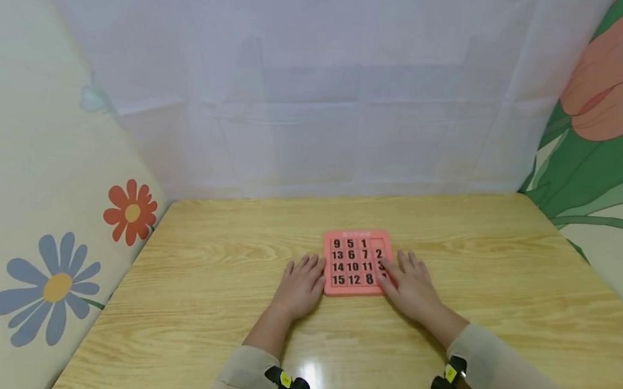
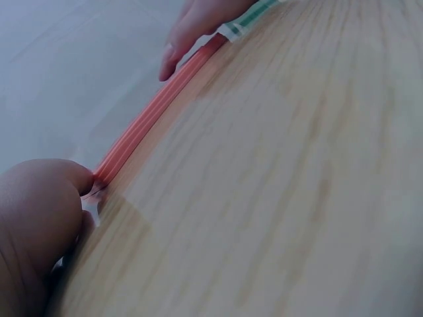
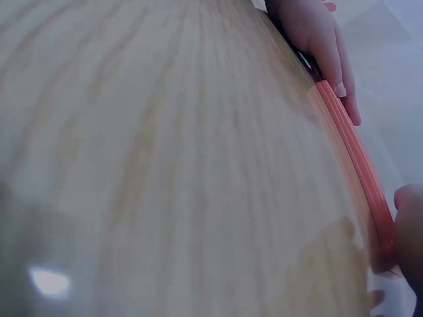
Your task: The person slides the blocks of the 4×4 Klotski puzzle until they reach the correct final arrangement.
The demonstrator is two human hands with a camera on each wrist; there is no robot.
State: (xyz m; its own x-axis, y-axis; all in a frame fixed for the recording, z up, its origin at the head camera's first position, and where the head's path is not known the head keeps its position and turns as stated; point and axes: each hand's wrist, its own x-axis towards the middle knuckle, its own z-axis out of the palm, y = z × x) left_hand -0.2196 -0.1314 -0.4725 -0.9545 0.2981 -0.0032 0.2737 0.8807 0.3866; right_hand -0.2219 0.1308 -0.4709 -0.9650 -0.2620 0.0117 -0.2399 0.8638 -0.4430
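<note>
A pink sliding number puzzle (image 1: 353,261) lies flat on the table, its numbered tiles facing up and one open slot at its top right corner. My left hand (image 1: 299,287) rests palm down along its left side, fingers extended and the thumb at the edge. On the opposite side my right hand (image 1: 412,287) lies with its thumb over the lower right tiles, partly hiding them, and a finger reaching by the tile marked 3. In the left wrist view the puzzle's side (image 2: 158,109) shows between both hands; the right wrist view shows its near side (image 3: 357,155) too.
The wood-grain table (image 1: 212,243) extends around the puzzle. A white cloth (image 1: 315,98) hangs behind it. Flower-printed panels stand left (image 1: 17,179) and right (image 1: 615,197). Dark wrist cameras (image 1: 292,388) are strapped over the sleeves.
</note>
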